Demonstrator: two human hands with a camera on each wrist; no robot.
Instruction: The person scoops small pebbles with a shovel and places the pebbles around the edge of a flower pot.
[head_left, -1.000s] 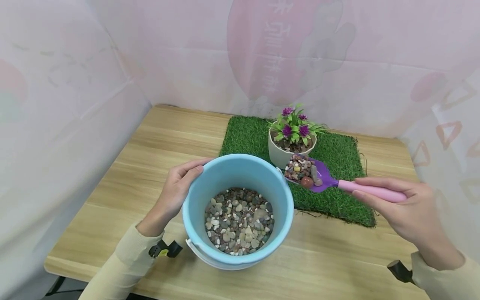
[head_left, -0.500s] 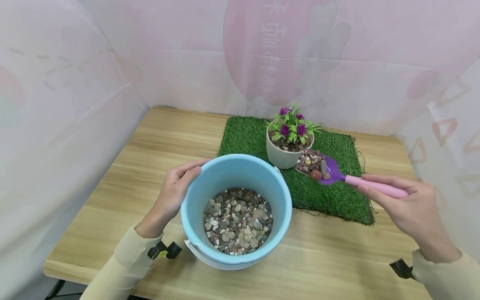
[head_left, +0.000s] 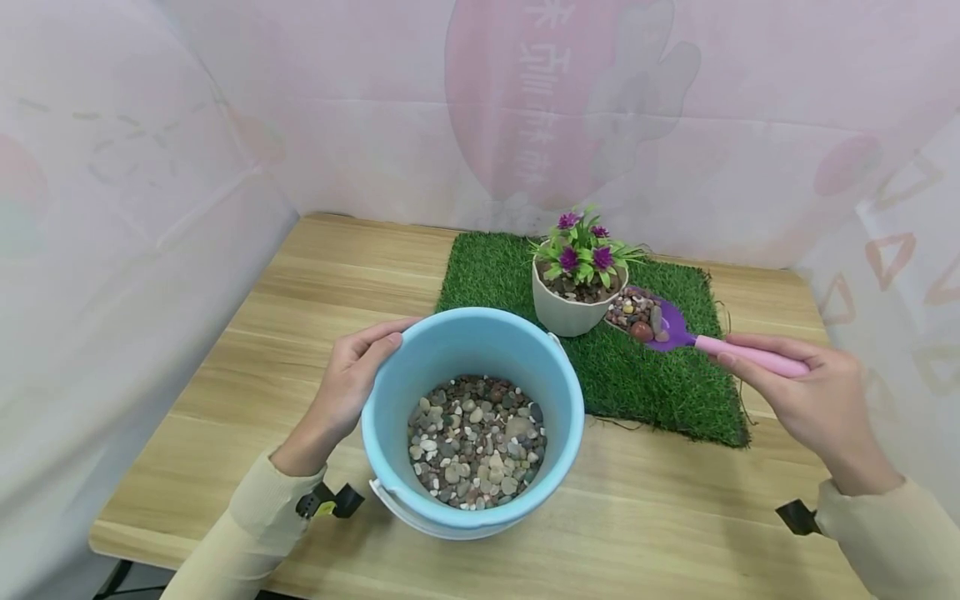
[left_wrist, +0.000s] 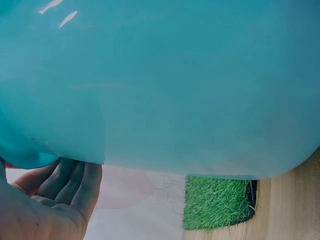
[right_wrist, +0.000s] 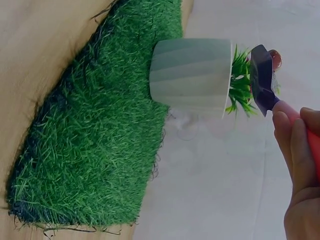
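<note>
While the left hand [head_left: 352, 379] grips the blue bucket [head_left: 465, 346], the right hand [head_left: 813, 383] grasps the loaded trowel [head_left: 678, 327] beside the flowerpot [head_left: 566, 318], where holding it level and steady should save those pebbles [head_left: 636, 317] from spilling.

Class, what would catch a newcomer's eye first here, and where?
A round blue plastic bucket of pebbles stands front centre, held by the left hand. Behind it, a white pot of purple flowers sits on green artificial grass. The right hand holds a pink-handled purple scoop near the pot.
</note>
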